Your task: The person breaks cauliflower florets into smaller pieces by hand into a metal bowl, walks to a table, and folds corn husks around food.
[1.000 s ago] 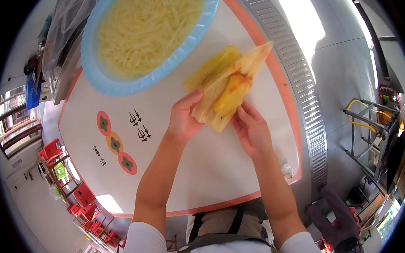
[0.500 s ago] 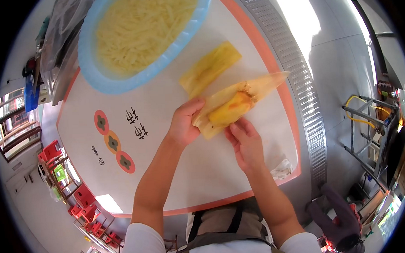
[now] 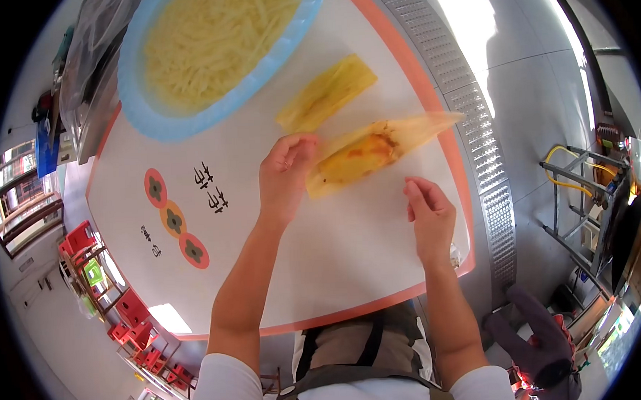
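Observation:
A yellowish translucent wrapper (image 3: 425, 130) lies slanted on the table, folded around a yellow-orange filling with reddish-brown patches. At its left end is my left hand (image 3: 285, 174), fingers bent and loosely open; whether the fingertips still touch the wrapper is unclear. My right hand (image 3: 431, 220) hovers to the lower right, apart from it, with loosely curled fingers and nothing in them. Just above lies a second flat yellow wrapped piece (image 3: 326, 92). A blue scalloped basin (image 3: 220, 115) of pale yellow strips in liquid stands at the upper left.
The white table (image 3: 323, 264) has an orange border, printed persimmons (image 3: 173, 219) and black characters. A perforated metal strip (image 3: 474, 125) runs along the floor at the right. Red chairs (image 3: 132, 308) stand left; a metal frame (image 3: 575, 210) and a person (image 3: 538, 341) are at the right.
The wrapper now lies flatter around its filling, which it covers more. My right hand has let go and moved right. My left hand has loosened and shifted slightly up and left.

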Tool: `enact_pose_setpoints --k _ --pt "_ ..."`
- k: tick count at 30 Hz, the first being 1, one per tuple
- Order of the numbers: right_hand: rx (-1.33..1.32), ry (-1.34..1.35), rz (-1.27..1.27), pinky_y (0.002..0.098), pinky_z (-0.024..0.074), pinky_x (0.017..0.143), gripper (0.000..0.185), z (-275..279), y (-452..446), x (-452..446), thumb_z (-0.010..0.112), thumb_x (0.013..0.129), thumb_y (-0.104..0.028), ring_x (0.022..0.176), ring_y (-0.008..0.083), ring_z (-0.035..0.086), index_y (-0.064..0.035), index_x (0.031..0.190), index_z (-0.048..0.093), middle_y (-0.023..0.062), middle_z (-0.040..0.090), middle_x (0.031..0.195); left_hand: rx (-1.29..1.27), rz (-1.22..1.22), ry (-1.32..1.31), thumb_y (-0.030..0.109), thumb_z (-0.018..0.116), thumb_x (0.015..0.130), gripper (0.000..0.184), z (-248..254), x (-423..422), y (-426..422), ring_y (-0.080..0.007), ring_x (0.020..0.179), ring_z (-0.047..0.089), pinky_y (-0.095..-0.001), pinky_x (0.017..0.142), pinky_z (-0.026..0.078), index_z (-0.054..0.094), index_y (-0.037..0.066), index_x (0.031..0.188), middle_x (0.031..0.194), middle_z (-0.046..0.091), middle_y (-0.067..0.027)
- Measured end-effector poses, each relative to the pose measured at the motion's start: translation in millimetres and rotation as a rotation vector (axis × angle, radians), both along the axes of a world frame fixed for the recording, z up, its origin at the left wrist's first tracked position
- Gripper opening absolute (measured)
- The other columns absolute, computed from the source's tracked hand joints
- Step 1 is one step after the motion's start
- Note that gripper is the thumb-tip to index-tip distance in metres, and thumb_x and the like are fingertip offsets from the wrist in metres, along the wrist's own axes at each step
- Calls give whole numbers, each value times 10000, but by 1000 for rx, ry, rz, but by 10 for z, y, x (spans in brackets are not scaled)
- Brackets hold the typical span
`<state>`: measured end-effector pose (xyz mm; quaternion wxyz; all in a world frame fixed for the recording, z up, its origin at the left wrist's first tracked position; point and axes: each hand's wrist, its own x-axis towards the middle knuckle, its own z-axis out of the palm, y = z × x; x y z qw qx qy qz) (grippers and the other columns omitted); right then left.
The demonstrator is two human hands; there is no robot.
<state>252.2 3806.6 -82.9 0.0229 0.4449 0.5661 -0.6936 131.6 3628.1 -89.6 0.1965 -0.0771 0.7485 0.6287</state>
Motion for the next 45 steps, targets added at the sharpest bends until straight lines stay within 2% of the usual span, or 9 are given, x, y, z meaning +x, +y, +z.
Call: enact_pose_setpoints --k 3,5,8,11,16,20,32,38,45 --pt "507 150 107 197 386 518 137 -68 216 -64 604 857 -106 623 57 468 -30 962 648 9 534 815 -260 -2 293 55 610 833 164 44 138 -56 -85 792 547 -206 719 434 627 33 994 896 600 -14" --pt "664 199 236 203 386 527 127 -39 341 -122 612 846 -88 624 59 464 -40 957 650 12 509 820 -484 -79 517 36 629 808 157 186 245 -100 -91 746 548 -203 674 442 650 48 963 884 600 -22" --pt "786 270 396 241 408 576 140 38 390 -233 618 828 -64 658 115 482 -59 964 650 31 489 810 -455 -112 364 39 641 788 115 285 434 -103 -92 706 546 -211 611 447 668 57 899 855 591 -25" --pt "900 360 554 278 427 608 167 9 421 -319 621 810 -46 708 168 500 -62 975 645 48 495 811 -488 -187 332 66 637 798 107 210 517 -134 -140 681 543 -255 573 448 639 49 904 842 566 -35" --pt "1147 432 766 331 453 635 206 -14 450 -471 639 770 -43 779 216 519 -68 975 640 58 503 835 -617 -240 472 75 634 790 126 34 509 -139 -194 679 529 -307 584 447 623 56 914 857 527 -46" --pt "1202 397 868 344 463 650 184 -42 488 -558 647 758 -51 820 222 519 -72 940 635 57 500 842 -703 -271 554 79 672 738 177 -31 476 -157 -194 679 557 -297 606 465 622 60 907 863 545 -57" --pt "1107 364 977 358 465 657 67 -42 547 -620 618 786 -69 818 239 522 -63 834 572 60 493 818 -593 -227 350 81 687 728 110 -44 418 -116 -160 635 523 -291 586 444 626 78 820 838 536 -36" --pt "1093 474 872 341 462 635 88 -71 529 -543 603 798 -27 767 243 544 -61 870 567 67 510 853 -559 -201 622 35 668 741 101 -121 471 -174 -177 697 555 -266 584 453 619 57 827 849 549 -53" --pt "1018 557 843 311 461 629 112 -227 575 -342 597 798 11 739 232 548 -41 892 567 75 510 867 -480 -221 620 48 665 742 168 -340 621 -327 -222 776 544 -303 677 461 607 75 897 861 555 -70"
